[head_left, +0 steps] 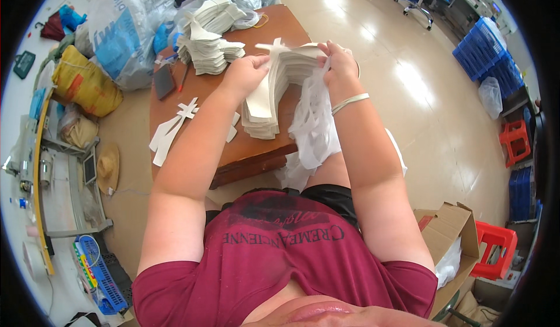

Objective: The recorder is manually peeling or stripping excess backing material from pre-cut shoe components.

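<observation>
A thick stack of white, branched flat pieces point(261, 102) rests on the brown table in front of me. My left hand point(248, 73) is at the stack's left side, fingers bent together against its upper edge; what lies between the fingertips is hidden. At the far right end of the stack, my right hand point(341, 66) is closed, with thin white plastic point(315, 114) bunched at its fingers and hanging over the table's right edge. A few loose white pieces point(175, 127) lie left of my left forearm.
Another piled stack of white pieces point(207, 41) stands at the table's far left, near a dark flat block point(164, 82) and large plastic bags point(119, 35). The wooden table point(245, 158) ends close to my lap. A cardboard box point(446, 234) and red stool point(496, 250) are at right.
</observation>
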`<state>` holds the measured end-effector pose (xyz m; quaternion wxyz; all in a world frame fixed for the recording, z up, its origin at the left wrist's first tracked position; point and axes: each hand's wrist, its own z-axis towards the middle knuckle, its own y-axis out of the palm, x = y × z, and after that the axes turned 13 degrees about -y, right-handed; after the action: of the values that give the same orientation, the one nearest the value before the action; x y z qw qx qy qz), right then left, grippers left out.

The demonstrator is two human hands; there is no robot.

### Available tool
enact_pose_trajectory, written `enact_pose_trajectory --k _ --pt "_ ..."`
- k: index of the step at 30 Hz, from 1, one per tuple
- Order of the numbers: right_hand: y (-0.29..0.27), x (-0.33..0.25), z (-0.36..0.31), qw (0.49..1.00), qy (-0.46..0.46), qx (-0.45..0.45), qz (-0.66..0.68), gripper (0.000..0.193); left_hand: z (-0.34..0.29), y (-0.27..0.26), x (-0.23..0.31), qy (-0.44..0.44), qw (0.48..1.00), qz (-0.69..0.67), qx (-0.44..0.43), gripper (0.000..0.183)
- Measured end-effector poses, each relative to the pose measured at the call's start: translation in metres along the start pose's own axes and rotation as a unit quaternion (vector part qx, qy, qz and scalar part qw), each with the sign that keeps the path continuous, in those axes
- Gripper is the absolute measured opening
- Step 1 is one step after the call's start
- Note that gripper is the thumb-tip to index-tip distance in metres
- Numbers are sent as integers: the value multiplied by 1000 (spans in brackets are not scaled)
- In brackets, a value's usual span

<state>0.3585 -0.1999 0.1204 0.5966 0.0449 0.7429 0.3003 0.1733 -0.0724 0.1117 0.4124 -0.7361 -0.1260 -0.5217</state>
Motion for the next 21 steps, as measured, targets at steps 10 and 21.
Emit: enact_pose_trajectory --k 10,21 --pt "-11 8 -26 993 33 -81 -82 28 -11 -3 11 4 970 242 9 38" --pt "-13 6 -38 991 30 -119 -54 24 -25 1 22 62 938 329 96 36"
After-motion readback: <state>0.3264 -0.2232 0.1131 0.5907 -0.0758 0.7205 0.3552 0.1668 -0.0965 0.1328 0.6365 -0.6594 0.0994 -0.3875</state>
